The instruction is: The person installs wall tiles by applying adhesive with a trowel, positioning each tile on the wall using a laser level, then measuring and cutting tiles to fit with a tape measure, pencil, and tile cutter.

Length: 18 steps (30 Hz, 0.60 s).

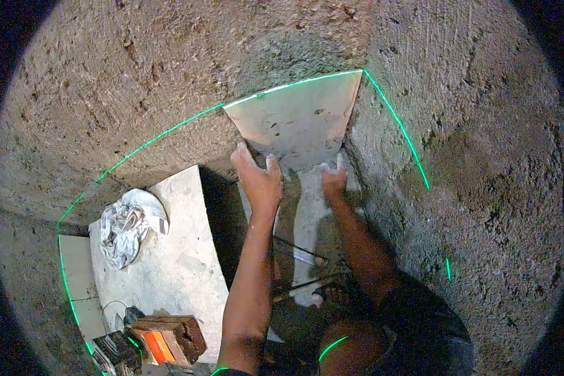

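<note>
A pale, flat, nearly rectangular tile (301, 116) is seen at the upper centre of the frame, set upright against the rough brown-grey plaster wall (188, 69), near the corner. Its upper edge is followed by a thin bright green line of light (160, 135), which is also continued on the walls to the left and to the right. Above the tile, a darker grey patch (288, 53) is seen on the plaster.

The lower left part of the tile is reached by the left hand (258, 178); its grip is wide, with finger and thumb held apart. At the lower right edge, the right hand (334, 175) is placed, and its grip is open more narrowly. How firmly the tile is pressed cannot be told.

At the lower left of the frame, a crumpled white cloth (128, 225) is laid on a pale, flat-topped bench (188, 250). Nearer to the bottom, a reddish-brown brick block (188, 335) with an orange face is found, just beside a dark boxy device (116, 351).
</note>
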Tool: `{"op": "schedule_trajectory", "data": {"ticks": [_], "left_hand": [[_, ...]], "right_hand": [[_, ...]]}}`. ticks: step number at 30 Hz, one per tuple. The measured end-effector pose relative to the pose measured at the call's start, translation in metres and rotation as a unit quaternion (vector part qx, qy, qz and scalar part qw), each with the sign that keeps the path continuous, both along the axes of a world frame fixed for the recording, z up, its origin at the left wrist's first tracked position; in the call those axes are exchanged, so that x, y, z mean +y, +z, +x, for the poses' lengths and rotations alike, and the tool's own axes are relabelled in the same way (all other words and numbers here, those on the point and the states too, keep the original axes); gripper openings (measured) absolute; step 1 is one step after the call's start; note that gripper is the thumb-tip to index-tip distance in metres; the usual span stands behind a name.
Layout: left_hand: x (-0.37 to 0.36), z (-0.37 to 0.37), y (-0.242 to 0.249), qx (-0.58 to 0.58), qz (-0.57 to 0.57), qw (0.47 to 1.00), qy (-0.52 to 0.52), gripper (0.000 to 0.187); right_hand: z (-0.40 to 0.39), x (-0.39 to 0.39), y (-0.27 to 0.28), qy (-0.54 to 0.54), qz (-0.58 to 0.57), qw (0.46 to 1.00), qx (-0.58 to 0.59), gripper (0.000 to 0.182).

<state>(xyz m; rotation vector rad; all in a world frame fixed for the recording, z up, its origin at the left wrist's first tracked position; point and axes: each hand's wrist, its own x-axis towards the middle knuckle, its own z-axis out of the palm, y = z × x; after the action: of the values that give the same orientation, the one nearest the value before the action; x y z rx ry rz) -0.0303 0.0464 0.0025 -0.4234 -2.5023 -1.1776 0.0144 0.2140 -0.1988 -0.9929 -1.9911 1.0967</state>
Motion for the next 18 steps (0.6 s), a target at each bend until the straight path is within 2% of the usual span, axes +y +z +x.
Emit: {"op": "schedule_trajectory", "data": {"ticks": [1, 3, 6, 7, 9, 12, 15, 16, 18], "left_hand": [[-0.001, 0.0, 0.0, 0.0, 0.0, 1.0, -0.001, 0.069], [0.001, 0.001, 0.001, 0.008, 0.008, 1.0, -0.005, 0.069], [0.003, 0.004, 0.006, -0.006, 0.011, 1.0, -0.002, 0.07], [0.003, 0.003, 0.003, -0.006, 0.011, 1.0, -0.002, 0.07], [0.003, 0.0, -0.006, 0.033, -0.027, 0.999, 0.017, 0.071], [0.003, 0.002, 0.002, -0.002, 0.006, 1.0, 0.001, 0.072], [0.002, 0.001, 0.0, 0.001, 0.009, 1.0, -0.008, 0.072], [0.002, 0.001, -0.001, 0.001, 0.009, 1.0, -0.007, 0.072], [0.002, 0.0, -0.003, 0.013, -0.008, 1.0, 0.005, 0.073]], "right_hand": [[0.003, -0.008, 0.01, -0.001, 0.0, 1.0, 0.0, 0.071], [0.015, -0.02, 0.023, 0.036, -0.085, 0.996, -0.004, 0.066], [0.02, -0.035, 0.027, 0.086, -0.118, 0.988, -0.043, 0.06], [0.02, -0.042, 0.007, 0.086, -0.118, 0.988, -0.043, 0.06], [0.019, -0.057, -0.045, 0.124, -0.14, 0.981, 0.047, 0.054], [0.047, -0.078, 0.011, 0.163, -0.119, 0.979, -0.018, 0.049], [0.058, -0.09, 0.023, 0.169, -0.078, 0.979, -0.08, 0.045], [0.059, -0.089, 0.025, 0.197, -0.114, 0.97, -0.087, 0.045], [0.059, -0.096, 0.025, 0.193, -0.1, 0.974, -0.068, 0.045]]}}
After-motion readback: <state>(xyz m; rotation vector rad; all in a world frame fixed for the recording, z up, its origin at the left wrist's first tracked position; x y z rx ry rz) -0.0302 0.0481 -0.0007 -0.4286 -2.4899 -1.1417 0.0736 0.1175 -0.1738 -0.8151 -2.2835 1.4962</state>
